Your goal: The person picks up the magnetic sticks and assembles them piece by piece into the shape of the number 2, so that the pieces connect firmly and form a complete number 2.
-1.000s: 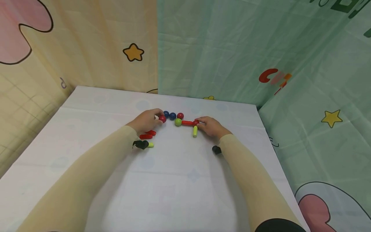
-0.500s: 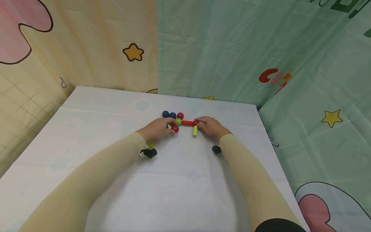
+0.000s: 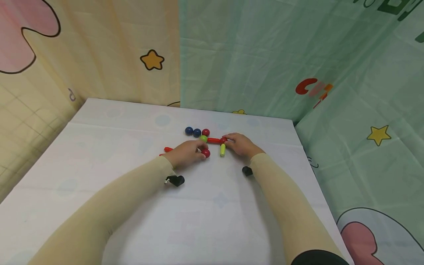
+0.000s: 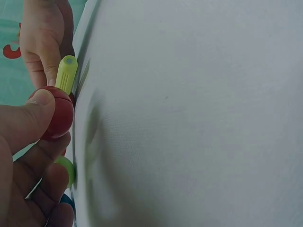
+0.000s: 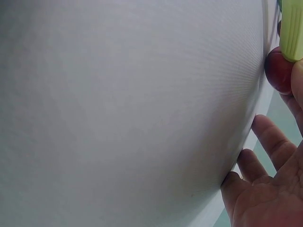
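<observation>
My left hand pinches a loose red ball between thumb and fingers, just left of a yellow-green rod. My right hand holds another red ball by thumb and fingers; the yellow-green rod and a red rod meet at that ball. The red rod's other end touches a green ball, which is partly hidden by my left hand in the left wrist view. Outer fingers of the right hand rest on the tabletop in the right wrist view.
Two blue balls and one red ball sit in a row behind the green ball. Red rods lie left of my left hand, partly covered by it. The white-covered table ends at patterned curtains.
My left hand has carried its red ball from beside the blue balls to the right and nearer me, close to the yellow-green rod. The right hand keeps its place.
</observation>
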`<state>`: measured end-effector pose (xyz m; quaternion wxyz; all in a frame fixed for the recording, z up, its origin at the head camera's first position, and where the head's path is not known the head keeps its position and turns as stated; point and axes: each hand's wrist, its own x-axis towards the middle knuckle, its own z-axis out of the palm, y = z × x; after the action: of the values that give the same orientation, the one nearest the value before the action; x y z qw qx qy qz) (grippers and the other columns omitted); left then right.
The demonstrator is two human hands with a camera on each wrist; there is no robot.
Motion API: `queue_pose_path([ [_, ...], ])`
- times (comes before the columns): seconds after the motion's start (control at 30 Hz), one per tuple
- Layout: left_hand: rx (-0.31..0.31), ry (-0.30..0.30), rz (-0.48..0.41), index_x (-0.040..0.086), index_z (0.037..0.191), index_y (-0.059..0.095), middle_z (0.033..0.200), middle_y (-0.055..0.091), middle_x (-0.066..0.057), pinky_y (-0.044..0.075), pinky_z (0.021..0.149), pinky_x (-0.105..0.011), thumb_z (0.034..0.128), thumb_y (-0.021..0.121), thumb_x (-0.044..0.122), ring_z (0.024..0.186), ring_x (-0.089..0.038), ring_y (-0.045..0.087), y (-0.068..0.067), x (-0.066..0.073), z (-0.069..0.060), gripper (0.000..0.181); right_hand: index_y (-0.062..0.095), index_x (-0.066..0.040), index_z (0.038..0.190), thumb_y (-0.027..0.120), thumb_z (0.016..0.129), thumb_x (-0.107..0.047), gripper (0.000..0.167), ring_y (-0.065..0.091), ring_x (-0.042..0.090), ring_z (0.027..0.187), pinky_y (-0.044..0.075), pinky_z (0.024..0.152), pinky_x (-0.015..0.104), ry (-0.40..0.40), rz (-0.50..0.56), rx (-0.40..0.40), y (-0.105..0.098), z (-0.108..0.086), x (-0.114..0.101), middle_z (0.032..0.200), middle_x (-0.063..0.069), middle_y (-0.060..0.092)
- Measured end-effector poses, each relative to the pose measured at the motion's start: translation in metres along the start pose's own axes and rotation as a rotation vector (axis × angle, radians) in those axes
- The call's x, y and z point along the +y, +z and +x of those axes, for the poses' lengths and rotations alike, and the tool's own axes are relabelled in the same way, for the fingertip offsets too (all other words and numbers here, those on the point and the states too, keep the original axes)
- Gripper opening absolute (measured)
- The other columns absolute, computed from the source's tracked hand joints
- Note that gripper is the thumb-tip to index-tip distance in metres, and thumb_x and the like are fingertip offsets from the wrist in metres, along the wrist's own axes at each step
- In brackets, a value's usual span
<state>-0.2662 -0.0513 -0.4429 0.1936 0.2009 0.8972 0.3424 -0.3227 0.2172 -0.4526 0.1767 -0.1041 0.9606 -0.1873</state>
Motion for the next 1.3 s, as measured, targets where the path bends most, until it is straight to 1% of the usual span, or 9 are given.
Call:
queue_pose_path([
  [0.2,-0.006,-0.011,0.004,0.024,0.138,0.062,0.129,0.067,0.001,0.051,0.110,-0.044,0.1014,0.072,0.031,0.123,-0.022,0.059,0.008,0.003,0.002,0.039,0.055,-0.027,0.154,0.054,0.110,-0.039,0.045,0.035,0.031,0.157,0.029,0.128,0.054,-0.006,-0.008,-0.002,0.000,0.002,0.001,0.164,0.006,0.047],
  [0.43,-0.009,0.019,0.028,0.023,0.138,0.063,0.126,0.069,0.001,0.052,0.109,-0.043,0.1011,0.072,0.029,0.119,-0.021,0.061,0.020,0.009,0.007,0.039,0.054,-0.027,0.154,0.055,0.110,-0.040,0.047,0.036,0.031,0.157,0.029,0.128,0.055,-0.001,0.000,-0.003,0.000,0.001,0.001,0.164,0.005,0.048],
  [0.63,-0.010,0.048,0.053,0.021,0.138,0.064,0.123,0.070,0.002,0.052,0.108,-0.041,0.1007,0.073,0.027,0.115,-0.019,0.062,0.029,0.013,0.012,0.039,0.053,-0.027,0.155,0.055,0.110,-0.040,0.047,0.035,0.031,0.158,0.029,0.128,0.054,-0.007,-0.009,0.001,0.000,0.001,0.001,0.164,0.005,0.047],
  [0.73,-0.004,0.060,0.057,0.020,0.136,0.065,0.121,0.071,0.002,0.053,0.107,-0.040,0.1001,0.074,0.026,0.113,-0.019,0.063,0.032,0.015,0.015,0.038,0.054,-0.027,0.155,0.055,0.110,-0.039,0.047,0.036,0.030,0.157,0.029,0.128,0.054,-0.008,-0.016,0.004,0.001,0.001,0.001,0.164,0.005,0.048],
  [0.87,-0.003,0.061,0.052,0.020,0.134,0.066,0.118,0.071,0.003,0.053,0.106,-0.040,0.0996,0.075,0.027,0.111,-0.018,0.063,0.036,0.018,0.019,0.036,0.054,-0.026,0.155,0.055,0.110,-0.039,0.047,0.037,0.031,0.157,0.029,0.128,0.054,-0.016,-0.013,0.004,-0.001,0.000,0.000,0.163,0.006,0.049],
  [1.1,0.004,0.075,0.071,0.020,0.137,0.065,0.123,0.071,0.002,0.051,0.110,-0.042,0.1004,0.073,0.025,0.116,-0.019,0.063,0.040,0.023,0.020,0.038,0.056,-0.021,0.154,0.053,0.111,-0.035,0.045,0.038,0.032,0.156,0.029,0.128,0.053,-0.057,0.000,0.007,-0.004,-0.003,-0.002,0.161,0.009,0.050],
  [1.3,0.025,0.100,0.086,0.019,0.132,0.064,0.123,0.071,0.000,0.051,0.109,-0.042,0.1005,0.073,0.025,0.116,-0.020,0.064,0.043,0.028,0.020,0.034,0.055,-0.022,0.154,0.055,0.110,-0.035,0.046,0.038,0.032,0.156,0.030,0.128,0.053,-0.036,0.008,0.005,-0.004,-0.005,-0.004,0.161,0.009,0.050],
])
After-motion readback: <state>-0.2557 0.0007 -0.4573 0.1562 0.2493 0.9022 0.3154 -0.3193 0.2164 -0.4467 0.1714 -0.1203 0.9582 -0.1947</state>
